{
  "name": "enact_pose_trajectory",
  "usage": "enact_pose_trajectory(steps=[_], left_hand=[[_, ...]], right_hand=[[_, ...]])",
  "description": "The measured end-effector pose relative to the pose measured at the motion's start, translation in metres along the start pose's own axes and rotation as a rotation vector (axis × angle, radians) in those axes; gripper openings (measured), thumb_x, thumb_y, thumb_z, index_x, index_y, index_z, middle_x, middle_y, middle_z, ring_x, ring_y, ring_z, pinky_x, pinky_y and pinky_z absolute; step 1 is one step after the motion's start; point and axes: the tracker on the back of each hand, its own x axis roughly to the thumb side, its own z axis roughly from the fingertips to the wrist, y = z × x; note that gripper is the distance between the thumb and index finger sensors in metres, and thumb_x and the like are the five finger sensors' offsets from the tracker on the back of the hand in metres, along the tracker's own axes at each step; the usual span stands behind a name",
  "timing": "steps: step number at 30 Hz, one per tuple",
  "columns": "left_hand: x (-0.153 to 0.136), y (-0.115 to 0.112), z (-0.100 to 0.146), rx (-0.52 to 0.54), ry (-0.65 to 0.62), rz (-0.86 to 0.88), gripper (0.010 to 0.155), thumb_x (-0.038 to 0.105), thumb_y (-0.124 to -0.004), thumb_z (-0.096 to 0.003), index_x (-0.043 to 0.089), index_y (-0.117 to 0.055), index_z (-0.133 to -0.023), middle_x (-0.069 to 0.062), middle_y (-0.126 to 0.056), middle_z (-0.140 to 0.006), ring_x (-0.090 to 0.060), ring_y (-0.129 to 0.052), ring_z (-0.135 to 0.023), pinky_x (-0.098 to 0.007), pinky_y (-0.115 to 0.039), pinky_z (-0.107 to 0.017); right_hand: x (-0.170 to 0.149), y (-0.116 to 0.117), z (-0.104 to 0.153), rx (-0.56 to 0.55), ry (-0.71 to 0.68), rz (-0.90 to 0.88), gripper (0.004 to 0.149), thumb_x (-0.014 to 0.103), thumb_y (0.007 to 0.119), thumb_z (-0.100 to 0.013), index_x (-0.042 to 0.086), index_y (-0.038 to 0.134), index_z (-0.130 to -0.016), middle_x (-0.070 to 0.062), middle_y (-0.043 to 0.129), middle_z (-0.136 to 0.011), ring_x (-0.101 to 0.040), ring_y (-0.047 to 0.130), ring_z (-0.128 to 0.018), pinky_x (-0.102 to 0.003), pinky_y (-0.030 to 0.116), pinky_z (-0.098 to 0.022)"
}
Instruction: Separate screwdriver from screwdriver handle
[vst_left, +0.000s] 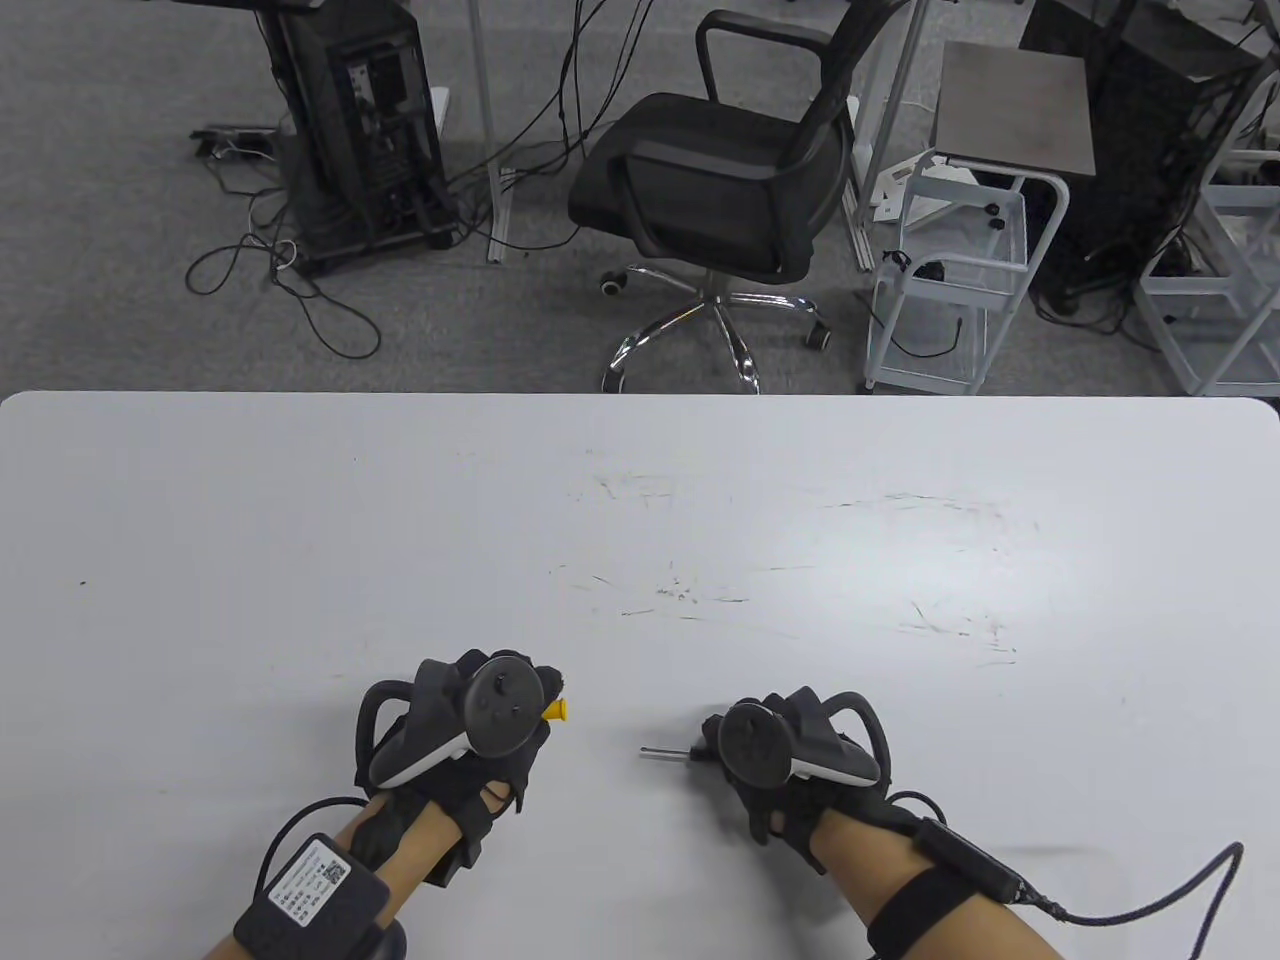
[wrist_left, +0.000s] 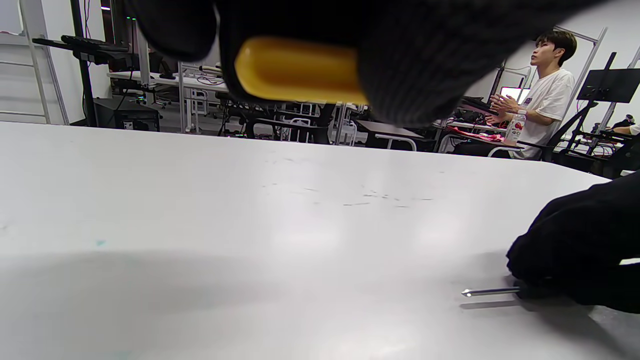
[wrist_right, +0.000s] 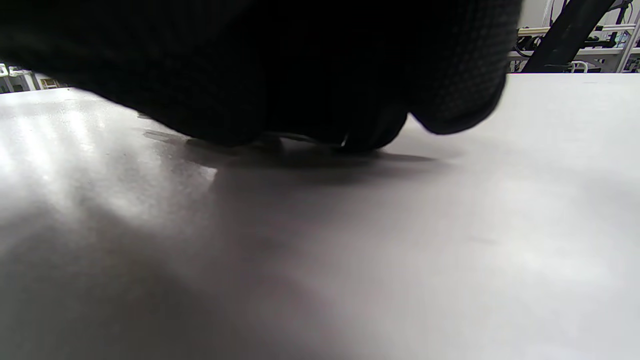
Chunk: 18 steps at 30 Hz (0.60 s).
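The two parts are already seen apart. The yellow handle (vst_left: 555, 709) is held in the closed fingers of the left hand (vst_left: 470, 725), only its end poking out to the right; the left wrist view shows it wrapped in the glove above the desk (vst_left: 640, 520). The metal shaft (vst_left: 665, 753) lies low at the desk, its long axis running left to right and its free tip pointing left toward the handle, with a clear gap between the two. The shaft's right end is covered by the fingers of the right hand (vst_left: 775, 760), which is the nearer hand. Whether the shaft is gripped or merely touched cannot be told: the right wrist view is filled with dark glove, and how far those fingers are curled is hidden.
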Motion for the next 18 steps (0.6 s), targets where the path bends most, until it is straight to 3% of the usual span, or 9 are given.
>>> enact_pose_trajectory(steps=[18], left_hand=[[0.0005,-0.0003,-0.0003,-0.003,0.003,-0.004,0.054,0.036,-0.087,-0.0450,0.031,-0.073,-0.096,0.000,-0.071,-0.098,-0.032,-0.081,-0.082,-0.056,-0.062,-0.072]], right_hand=[[-0.0004,-0.0006,-0.0002,0.013,0.004,0.003,0.051,0.032,0.085,-0.054,0.014,0.071,-0.100,-0.007,0.073,-0.095,-0.038,0.085,-0.072,-0.052,0.077,-0.054]])
